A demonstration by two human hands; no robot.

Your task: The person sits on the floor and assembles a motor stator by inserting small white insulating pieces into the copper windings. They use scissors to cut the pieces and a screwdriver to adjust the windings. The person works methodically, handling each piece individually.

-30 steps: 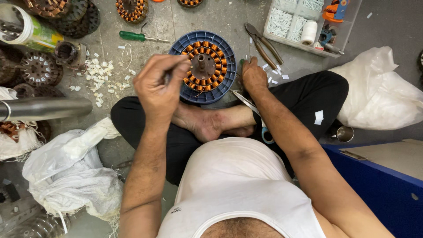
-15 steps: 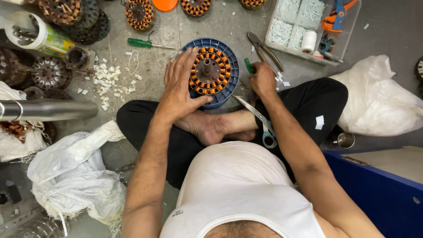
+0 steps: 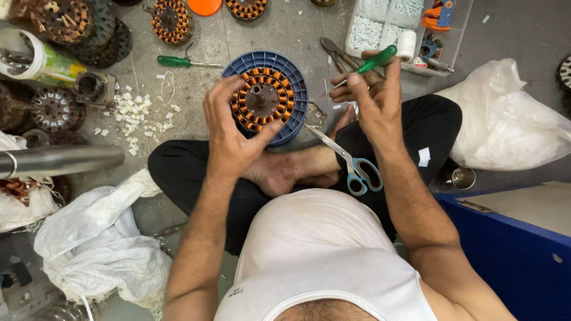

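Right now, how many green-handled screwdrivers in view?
2. One green-handled screwdriver lies on the floor left of the blue-rimmed copper-wound stator; the other green-handled tool is gripped in the right hand. Clutter may hide more.

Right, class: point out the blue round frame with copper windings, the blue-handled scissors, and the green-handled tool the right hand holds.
blue round frame (image 3: 295, 89): head view, bare right rim.
blue-handled scissors (image 3: 364, 176): head view, handle loops.
green-handled tool (image 3: 376, 59): head view, green handle.
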